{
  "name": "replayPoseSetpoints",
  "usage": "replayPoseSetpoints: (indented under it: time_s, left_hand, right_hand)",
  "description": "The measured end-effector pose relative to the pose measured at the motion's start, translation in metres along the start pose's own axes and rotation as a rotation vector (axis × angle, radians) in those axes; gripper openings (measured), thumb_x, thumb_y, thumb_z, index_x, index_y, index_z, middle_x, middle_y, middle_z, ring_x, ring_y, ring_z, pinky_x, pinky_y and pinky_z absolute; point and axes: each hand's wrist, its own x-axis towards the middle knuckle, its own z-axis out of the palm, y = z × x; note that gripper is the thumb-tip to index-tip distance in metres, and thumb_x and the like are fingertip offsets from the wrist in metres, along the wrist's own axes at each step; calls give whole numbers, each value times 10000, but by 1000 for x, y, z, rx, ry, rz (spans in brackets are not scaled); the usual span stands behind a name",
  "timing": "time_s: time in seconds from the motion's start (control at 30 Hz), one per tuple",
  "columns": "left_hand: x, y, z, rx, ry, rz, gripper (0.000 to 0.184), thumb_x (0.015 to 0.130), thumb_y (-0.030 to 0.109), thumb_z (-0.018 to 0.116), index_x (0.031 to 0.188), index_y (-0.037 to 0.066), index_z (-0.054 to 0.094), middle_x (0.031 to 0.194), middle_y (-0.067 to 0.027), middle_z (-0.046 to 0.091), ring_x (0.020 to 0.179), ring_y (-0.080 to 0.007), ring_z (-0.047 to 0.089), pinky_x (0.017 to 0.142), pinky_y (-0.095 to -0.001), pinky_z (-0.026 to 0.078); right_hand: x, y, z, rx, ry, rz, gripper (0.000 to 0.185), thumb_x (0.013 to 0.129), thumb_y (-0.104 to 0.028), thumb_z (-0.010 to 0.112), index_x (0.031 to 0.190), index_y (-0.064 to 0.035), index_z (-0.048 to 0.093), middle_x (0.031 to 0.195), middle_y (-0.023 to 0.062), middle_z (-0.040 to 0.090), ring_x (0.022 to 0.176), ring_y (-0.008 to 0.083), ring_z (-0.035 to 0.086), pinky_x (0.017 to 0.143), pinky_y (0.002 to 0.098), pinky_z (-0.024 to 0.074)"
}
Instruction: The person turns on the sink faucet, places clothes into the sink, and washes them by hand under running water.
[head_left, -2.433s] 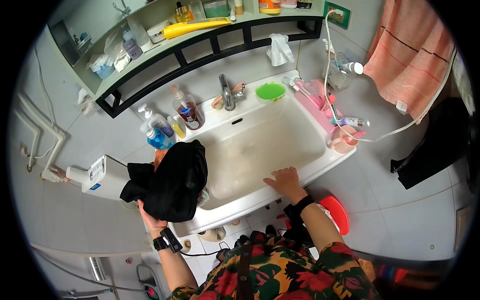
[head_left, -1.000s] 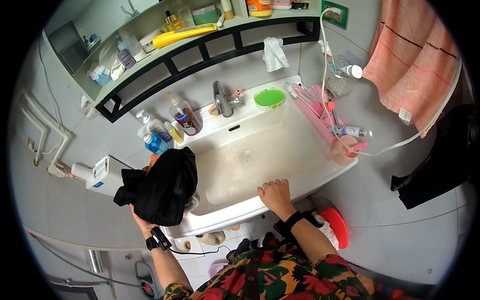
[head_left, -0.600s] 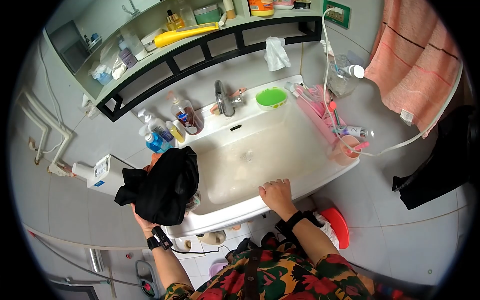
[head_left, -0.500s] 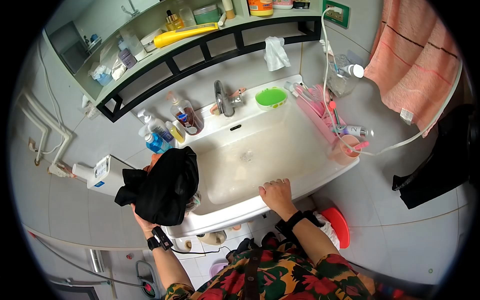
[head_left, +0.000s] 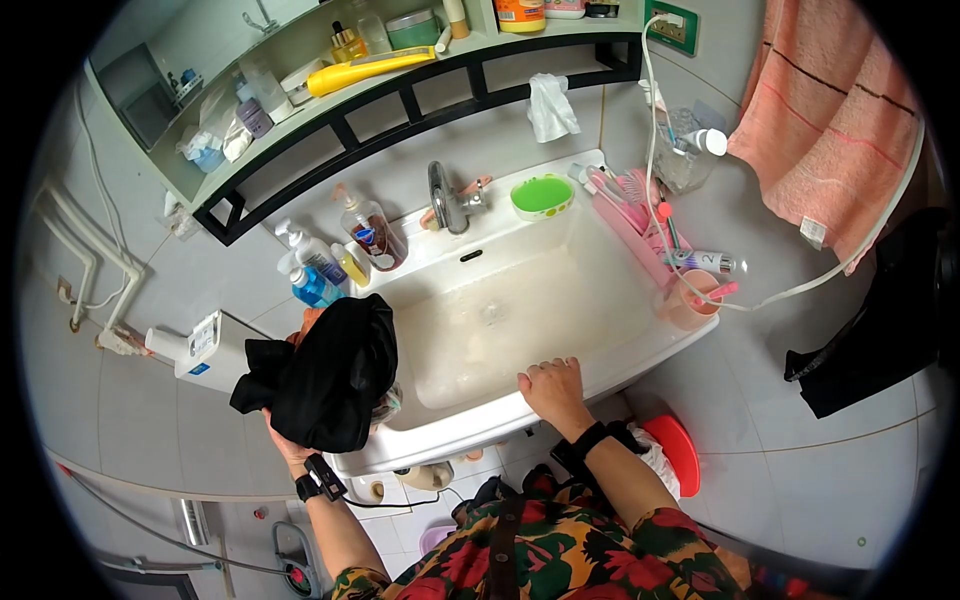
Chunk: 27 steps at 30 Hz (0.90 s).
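Observation:
A bundled black cloth [head_left: 335,375], perhaps a garment, lies over the left end of the white sink [head_left: 450,440]. My left hand [head_left: 290,440] holds it from the left and below; the cloth hides most of the fingers. On the sink's front edge rests my right hand [head_left: 552,388], its fingers curled over the rim. Shallow, slightly cloudy water appears to lie in the basin beneath the metal faucet [head_left: 445,198]. Part of a clear plastic item [head_left: 388,403] shows beneath the cloth.
Pump bottles [head_left: 372,232] stand at the sink's back left. A green soap dish [head_left: 542,196] sits by the faucet. Along the right rim are a pink holder [head_left: 635,235] and a pink cup [head_left: 690,300]. A white cable [head_left: 800,300] hangs there. Below stands a red bin [head_left: 675,455].

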Motion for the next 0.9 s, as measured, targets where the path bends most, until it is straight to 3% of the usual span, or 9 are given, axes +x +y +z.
replayPoseSetpoints:
  time_s: [0.9]
  left_hand:
    - [-10,1,20,-36,80,1,600,842,485,407,1250,47,371,1229,-116,453,1099,-271,461,959,-382,358]
  right_hand:
    - [-1,0,-2,9,24,0,254,748,-257,509,612,-72,615,610,72,596,639,219,547,711,364,352]
